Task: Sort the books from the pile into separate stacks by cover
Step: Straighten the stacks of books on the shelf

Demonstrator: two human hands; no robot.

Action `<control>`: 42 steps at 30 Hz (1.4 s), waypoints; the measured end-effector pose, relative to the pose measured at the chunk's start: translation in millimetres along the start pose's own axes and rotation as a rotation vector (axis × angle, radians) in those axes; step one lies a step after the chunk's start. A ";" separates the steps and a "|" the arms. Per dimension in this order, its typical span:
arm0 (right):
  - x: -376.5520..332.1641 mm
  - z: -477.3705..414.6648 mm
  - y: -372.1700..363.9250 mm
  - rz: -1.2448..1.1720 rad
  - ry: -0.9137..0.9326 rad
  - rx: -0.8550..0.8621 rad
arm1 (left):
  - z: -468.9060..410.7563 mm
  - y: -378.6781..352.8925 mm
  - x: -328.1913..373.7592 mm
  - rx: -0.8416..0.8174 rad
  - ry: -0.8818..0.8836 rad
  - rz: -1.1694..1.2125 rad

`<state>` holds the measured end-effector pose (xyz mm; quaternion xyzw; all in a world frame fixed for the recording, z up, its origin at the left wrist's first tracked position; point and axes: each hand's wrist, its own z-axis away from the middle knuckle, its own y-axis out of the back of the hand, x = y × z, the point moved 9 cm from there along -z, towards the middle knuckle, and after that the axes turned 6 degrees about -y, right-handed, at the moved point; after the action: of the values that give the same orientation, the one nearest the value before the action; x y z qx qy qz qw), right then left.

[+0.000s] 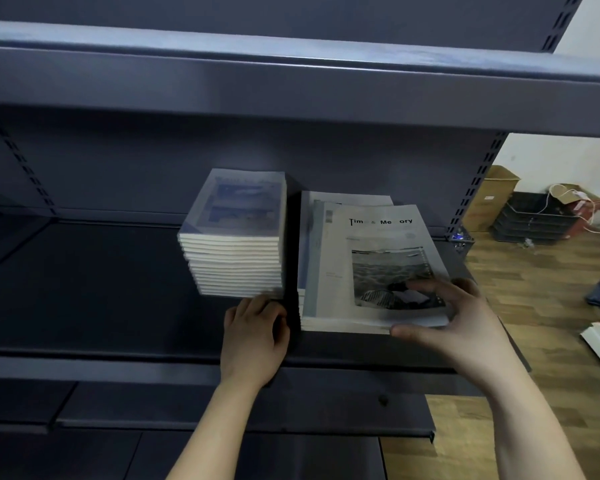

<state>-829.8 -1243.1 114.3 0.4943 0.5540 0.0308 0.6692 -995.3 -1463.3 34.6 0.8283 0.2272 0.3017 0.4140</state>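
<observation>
Your right hand (pixel 465 317) holds the near right corner of the "Time & Memory" book (pixel 371 237), with its fingers spread on the cover and its thumb against the front edge. The book lies askew on top of the low stack (pixel 343 197) at the right end of the shelf (pixel 101 289).

It looks like a thin, glossy softcover, so it is probably light, bendy and apt to slide. Support it under the spine side as you lift.

Your left hand (pixel 253 330) rests curled at the foot of the tall blue-cover stack (pixel 236 244). I cannot tell whether it grips anything.
</observation>
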 end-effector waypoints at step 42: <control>-3.3 -47.9 -19.9 -0.110 0.098 0.032 | -0.7 -3.4 2.0 -0.054 0.025 0.009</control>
<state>-878.2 -1225.1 107.7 0.4713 0.6129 0.0092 0.6341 -994.8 -1459.7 32.8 0.8140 0.2203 0.3198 0.4319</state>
